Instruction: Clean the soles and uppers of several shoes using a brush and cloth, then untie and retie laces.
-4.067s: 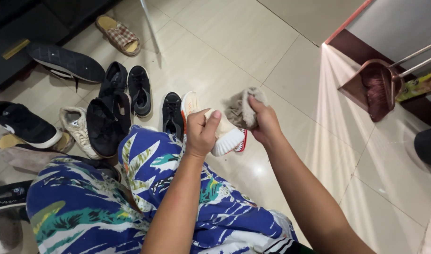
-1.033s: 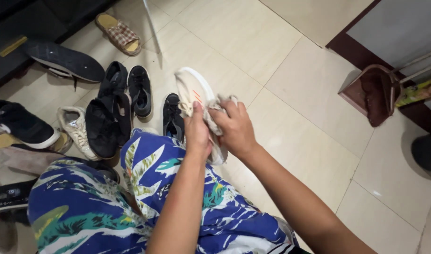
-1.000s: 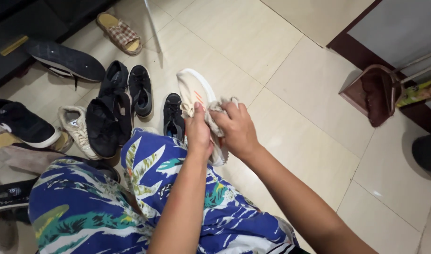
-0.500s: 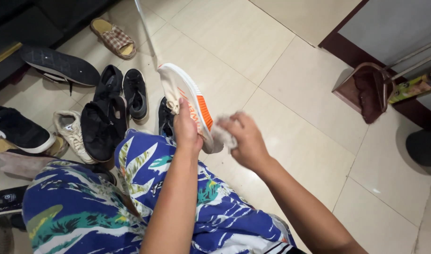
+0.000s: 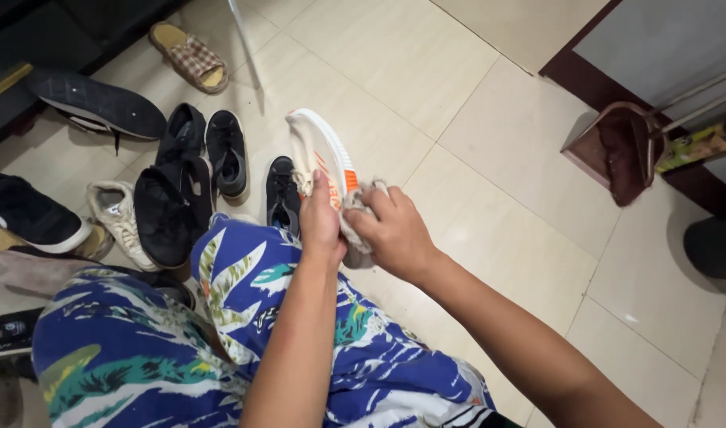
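Left hand (image 5: 322,226) fingers gripping sneaker (image 5: 319,154), right hand (image 5: 395,234) clutching cloth (image 5: 355,202)

One head-worn camera looks steeply down, close over the lap and tiled floor (image 5: 490,143).

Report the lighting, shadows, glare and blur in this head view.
Head view: soft, even indoor light; mild sheen on the floor tiles, no harsh glare; faint shadows beside the dustpan; the white sneaker, left hand and right hand are sharp; the top left corner falls dark.
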